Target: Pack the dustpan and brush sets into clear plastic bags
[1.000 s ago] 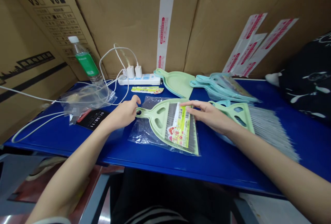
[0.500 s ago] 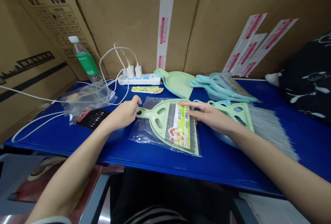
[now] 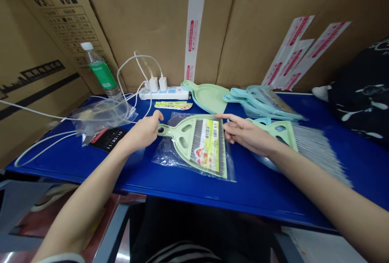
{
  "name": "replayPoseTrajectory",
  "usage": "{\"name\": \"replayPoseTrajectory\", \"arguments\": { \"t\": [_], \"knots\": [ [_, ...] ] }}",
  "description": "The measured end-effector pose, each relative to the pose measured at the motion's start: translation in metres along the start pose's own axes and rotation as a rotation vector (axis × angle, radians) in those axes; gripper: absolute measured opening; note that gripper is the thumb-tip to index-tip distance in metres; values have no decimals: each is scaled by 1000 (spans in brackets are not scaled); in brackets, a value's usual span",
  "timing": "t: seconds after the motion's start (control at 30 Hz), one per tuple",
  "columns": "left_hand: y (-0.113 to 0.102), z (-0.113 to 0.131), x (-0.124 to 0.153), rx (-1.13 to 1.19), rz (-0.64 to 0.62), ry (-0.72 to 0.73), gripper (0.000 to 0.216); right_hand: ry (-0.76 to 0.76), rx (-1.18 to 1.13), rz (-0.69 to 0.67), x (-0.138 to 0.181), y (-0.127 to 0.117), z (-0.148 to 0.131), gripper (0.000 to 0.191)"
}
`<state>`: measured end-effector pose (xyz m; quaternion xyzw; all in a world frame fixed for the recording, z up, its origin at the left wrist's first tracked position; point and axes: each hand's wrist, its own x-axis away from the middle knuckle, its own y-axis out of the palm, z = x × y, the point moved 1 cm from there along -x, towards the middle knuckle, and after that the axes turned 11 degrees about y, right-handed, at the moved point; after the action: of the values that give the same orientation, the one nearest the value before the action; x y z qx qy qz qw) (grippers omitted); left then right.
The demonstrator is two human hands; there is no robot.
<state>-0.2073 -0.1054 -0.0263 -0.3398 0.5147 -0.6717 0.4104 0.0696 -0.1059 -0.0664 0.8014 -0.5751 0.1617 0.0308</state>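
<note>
**Grip status**

The dustpan [image 3: 197, 143] lies flat in its clear bag [image 3: 165, 155] at the centre of the table [image 3: 75, 161], handle toward 10 o'clock. The left hand [image 3: 142, 131], at 9 o'clock of the pan, has its fingers [image 3: 156, 118] closed on the handle. The right hand [image 3: 246, 133], at 3 o'clock, is extended, grips nothing, and touches the pan's far edge with its fingertips.

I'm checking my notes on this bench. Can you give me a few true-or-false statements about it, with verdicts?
1. The left hand is at the handle end of the green dustpan. True.
2. The right hand is clenched in a fist. False: its fingers are stretched out at the dustpan's right edge.
3. The water bottle lies on its side. False: it stands upright.
4. Two white chargers are plugged into the power strip. True.
5. The table is red. False: it is blue.
</note>
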Motion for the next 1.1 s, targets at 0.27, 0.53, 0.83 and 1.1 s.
{"name": "replayPoseTrajectory", "arguments": {
  "t": [0.27,0.53,0.83,1.1],
  "knots": [
    [-2,2,1,-50,6,-11,35,61,95,-26,6,-3,-6,64],
    [-1,1,1,-76,-5,-43,34,87,163,-78,10,-6,-10,67],
    [0,0,0,-159,10,-35,35,101,146,-59,8,-6,-12,59],
    [0,-3,1,-206,19,-17,36,76,143,-28,5,-4,-9,51]
  ]
}}
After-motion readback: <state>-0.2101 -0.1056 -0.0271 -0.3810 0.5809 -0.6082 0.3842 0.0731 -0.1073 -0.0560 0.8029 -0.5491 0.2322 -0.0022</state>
